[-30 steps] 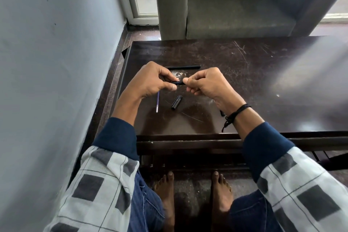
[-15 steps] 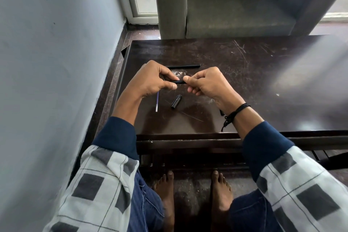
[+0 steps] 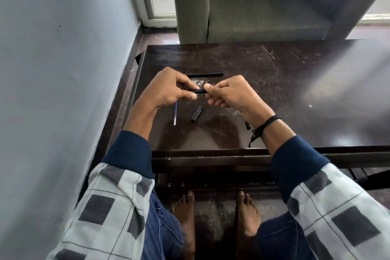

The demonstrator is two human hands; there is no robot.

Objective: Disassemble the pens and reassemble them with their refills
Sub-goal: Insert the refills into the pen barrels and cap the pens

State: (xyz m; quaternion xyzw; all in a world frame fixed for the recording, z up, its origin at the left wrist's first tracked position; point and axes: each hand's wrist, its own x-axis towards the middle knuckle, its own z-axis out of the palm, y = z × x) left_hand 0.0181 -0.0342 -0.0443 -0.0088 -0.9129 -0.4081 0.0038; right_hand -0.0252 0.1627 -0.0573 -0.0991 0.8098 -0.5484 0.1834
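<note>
Above the dark table [image 3: 285, 95], my left hand [image 3: 166, 88] and my right hand [image 3: 228, 93] each grip one end of a short black pen [image 3: 199, 91]; only its middle shows between my fingers. A second black pen barrel [image 3: 205, 74] lies on the table just beyond my hands. Below my left hand a thin blue refill [image 3: 175, 113] lies on the table. A black pen cap [image 3: 197, 113] rests beside the refill. A small black part [image 3: 248, 125] peeks out by my right wrist.
A grey-blue wall [image 3: 63, 69] stands close on the left. A grey armchair [image 3: 263, 2] sits beyond the table's far edge. My bare feet [image 3: 215, 213] rest on the floor under the table's near edge.
My hands have parted slightly, so a little more of the black pen shows between them. The loose parts on the table have not moved.
</note>
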